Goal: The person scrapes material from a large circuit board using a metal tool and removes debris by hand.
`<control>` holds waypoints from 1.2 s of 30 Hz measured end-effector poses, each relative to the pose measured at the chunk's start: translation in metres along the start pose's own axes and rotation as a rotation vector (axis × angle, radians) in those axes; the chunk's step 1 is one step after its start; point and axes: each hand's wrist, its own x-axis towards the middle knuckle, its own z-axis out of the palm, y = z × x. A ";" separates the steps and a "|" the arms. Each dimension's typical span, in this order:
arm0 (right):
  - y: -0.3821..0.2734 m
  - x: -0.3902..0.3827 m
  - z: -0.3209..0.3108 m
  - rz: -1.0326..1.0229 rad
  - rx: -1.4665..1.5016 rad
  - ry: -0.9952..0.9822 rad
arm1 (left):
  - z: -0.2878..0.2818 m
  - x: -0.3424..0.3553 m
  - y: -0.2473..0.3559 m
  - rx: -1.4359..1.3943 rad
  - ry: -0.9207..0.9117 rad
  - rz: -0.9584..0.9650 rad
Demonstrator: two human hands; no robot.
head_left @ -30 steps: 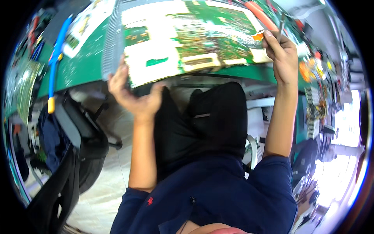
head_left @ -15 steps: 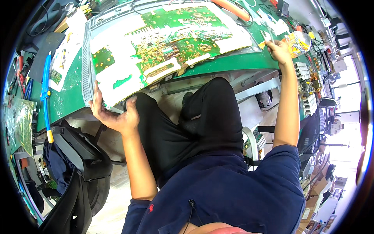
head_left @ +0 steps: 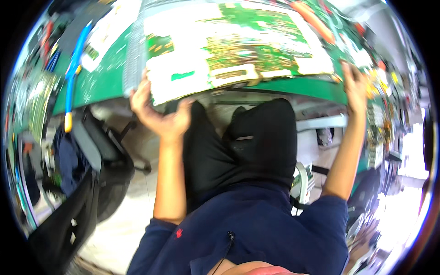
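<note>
A large green circuit board (head_left: 256, 43) with wide overexposed white areas lies on a grey ribbed tray or frame (head_left: 134, 59) at the front of the green bench. My left hand (head_left: 160, 114) is at the board's near left corner, its thumb and fingers spread apart around that corner. Whether the fingertips touch the board cannot be seen. Just beyond the board's right end is my right hand (head_left: 355, 89), its fingers pointing away from me. Motion blurs them, so any small thing between them is hidden. Close by that hand lies a yellow package (head_left: 376, 85).
A blue tool with yellow ends (head_left: 77, 64) lies on the bench at left. An orange-handled tool (head_left: 314, 22) rests behind the board. Loose boards and parts crowd both sides. A black chair (head_left: 110, 169) stands at my left, and my knees are under the bench edge.
The whole view has shifted, and the board now sits higher and farther right in it. My right hand's fingers, earlier pinching near a small yellow-orange piece, are now blurred; the left stays spread at the corner.
</note>
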 end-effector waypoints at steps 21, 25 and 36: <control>-0.209 -0.061 0.146 -0.750 -0.019 -0.494 | 0.005 0.006 0.005 0.104 0.033 0.059; -0.209 -0.058 0.145 -0.731 -0.026 -0.541 | 0.005 0.005 0.005 0.120 0.031 0.062; -0.212 -0.054 0.149 -0.823 -0.017 -0.566 | -0.002 0.007 0.009 0.111 -0.054 0.026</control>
